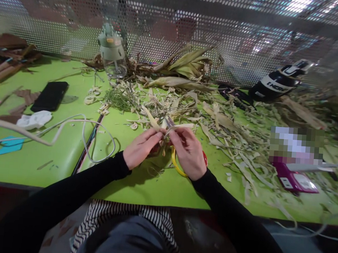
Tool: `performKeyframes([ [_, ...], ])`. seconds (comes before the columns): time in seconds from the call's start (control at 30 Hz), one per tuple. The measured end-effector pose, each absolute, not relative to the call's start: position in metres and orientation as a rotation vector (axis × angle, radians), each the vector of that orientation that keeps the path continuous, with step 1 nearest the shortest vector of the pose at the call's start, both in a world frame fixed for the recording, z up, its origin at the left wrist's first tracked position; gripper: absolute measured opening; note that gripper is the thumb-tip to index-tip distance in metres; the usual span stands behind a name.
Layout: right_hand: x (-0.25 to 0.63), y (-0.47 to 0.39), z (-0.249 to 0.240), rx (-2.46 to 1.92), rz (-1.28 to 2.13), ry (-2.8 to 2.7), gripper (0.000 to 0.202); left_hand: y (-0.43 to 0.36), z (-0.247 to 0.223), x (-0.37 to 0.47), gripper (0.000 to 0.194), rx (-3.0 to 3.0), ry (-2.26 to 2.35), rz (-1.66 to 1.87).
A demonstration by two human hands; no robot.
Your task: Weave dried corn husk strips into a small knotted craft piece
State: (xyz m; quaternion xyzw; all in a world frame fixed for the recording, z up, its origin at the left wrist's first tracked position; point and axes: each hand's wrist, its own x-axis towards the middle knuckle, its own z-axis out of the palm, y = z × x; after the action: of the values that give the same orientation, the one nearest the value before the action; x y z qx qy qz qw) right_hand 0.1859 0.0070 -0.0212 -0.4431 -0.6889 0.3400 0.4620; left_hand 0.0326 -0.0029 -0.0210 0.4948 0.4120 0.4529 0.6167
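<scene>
My left hand (144, 146) is closed, thumb and fingers pinching a pale dried corn husk piece (151, 118) that points up and left. Right beside it, my right hand (188, 151) pinches another husk strip (185, 126) sticking out to the right. The fingertips of both hands meet in front of the scrap pile, and husk ends hang below them. A narrow greyish tip shows between the hands; I cannot make out what it is. Under my right hand lies a yellow ring-shaped thing (176, 166), with a red curved edge (205, 158) at its right, mostly hidden.
Husk scraps (184, 104) cover the green table (118, 188). Behind stand a clear bottle (112, 53) and a tilted black bottle (276, 84). A black phone (50, 96), white cable (84, 136) and blue tag (5, 146) lie left, a magenta pack (295, 177) right.
</scene>
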Motion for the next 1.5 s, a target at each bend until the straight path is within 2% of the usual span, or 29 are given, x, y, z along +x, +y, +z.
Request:
performKeyframes([
  [0.17, 0.185, 0.006, -0.023, -1.033, 0.711, -1.724, 0.01, -0.001, -0.02, 0.029, 0.016, 1.241, 1.0, 1.059],
  [0.3, 0.183, 0.004, -0.021, -1.155, 0.607, -1.789, 0.012, 0.001, -0.022, 0.029, 0.015, 1.274, 0.947, 1.024],
  [0.6, 0.186, 0.006, -0.025, -1.093, 0.554, -1.771, 0.006, 0.0, -0.024, 0.031, 0.029, 1.193, 0.868, 0.881],
  [0.8, 0.189, 0.006, -0.024, -1.086, 0.606, -1.695, 0.01, 0.0, -0.016, 0.025, 0.016, 1.191, 0.84, 0.954],
  [1.13, 0.189, 0.006, -0.026, -1.034, 0.795, -1.652, 0.013, 0.005, -0.015, 0.027, 0.012, 1.138, 0.913, 0.98],
  [1.5, 0.189, 0.006, -0.025, -1.097, 0.691, -1.78, 0.01, 0.003, -0.018, 0.028, 0.017, 1.205, 0.92, 1.045],
])
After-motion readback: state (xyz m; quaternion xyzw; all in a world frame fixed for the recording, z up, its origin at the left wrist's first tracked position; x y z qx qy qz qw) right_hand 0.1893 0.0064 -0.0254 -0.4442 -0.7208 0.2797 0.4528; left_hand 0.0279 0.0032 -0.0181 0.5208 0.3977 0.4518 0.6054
